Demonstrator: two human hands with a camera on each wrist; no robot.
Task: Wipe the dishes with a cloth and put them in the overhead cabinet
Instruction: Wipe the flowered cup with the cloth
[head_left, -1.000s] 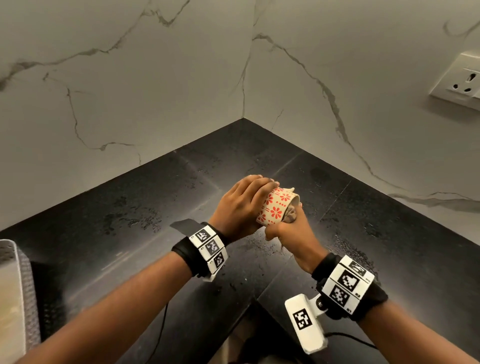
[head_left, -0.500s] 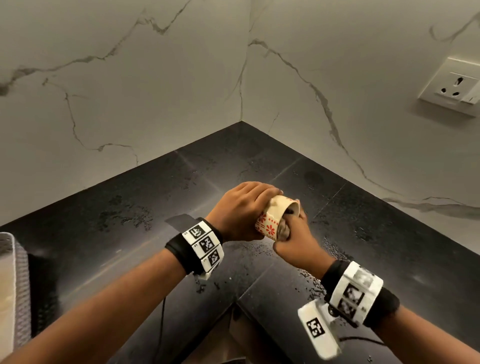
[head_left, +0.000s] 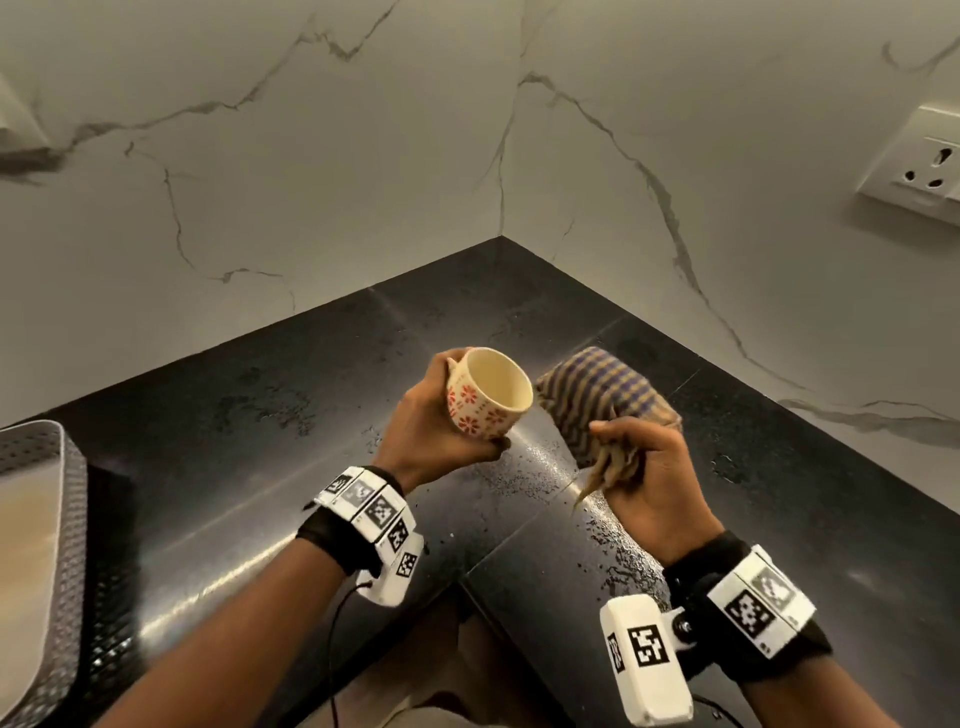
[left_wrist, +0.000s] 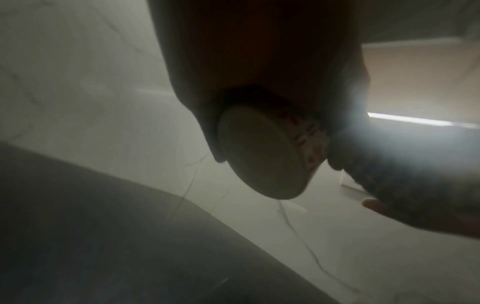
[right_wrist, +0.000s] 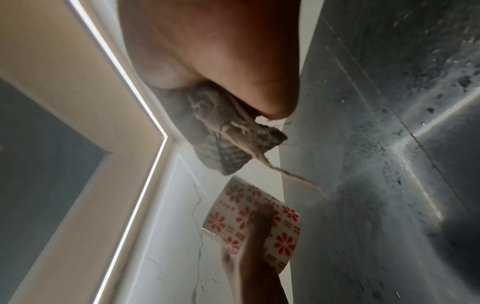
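We're over the corner of the black counter (head_left: 260, 426), both hands raised above it.

Left hand (head_left: 431, 426) has the cup (head_left: 488, 392) wrapped in its fingers, thumb under the lower side. The cup is cream with red flower print, tilted so its mouth faces up and toward the right hand. The inside is pale with nothing in it. Left wrist view is dim and hazy; it shows only the cup's flat base (left_wrist: 259, 152) sticking out below the palm.

Right hand (head_left: 649, 478) is closed round a bunched cloth (head_left: 602, 400), brown with blue stripes. The bulk of it sticks up past the fingers, and frayed ends and a loose thread hang out below the palm. Right wrist view confirms this: cloth (right_wrist: 228, 133) clamped under the palm, cup (right_wrist: 259, 218) beyond it with a left-hand finger across the print.

Cloth and cup sit just beside each other, a narrow gap between them, not touching.

Counter is wet, with droplets scattered around the seam under the hands. Marble walls (head_left: 311, 182) meet in the corner behind. Wall socket (head_left: 919, 166) is upper right. A perforated grey basket (head_left: 57, 499) sits on the counter at far left, well apart from the hands.
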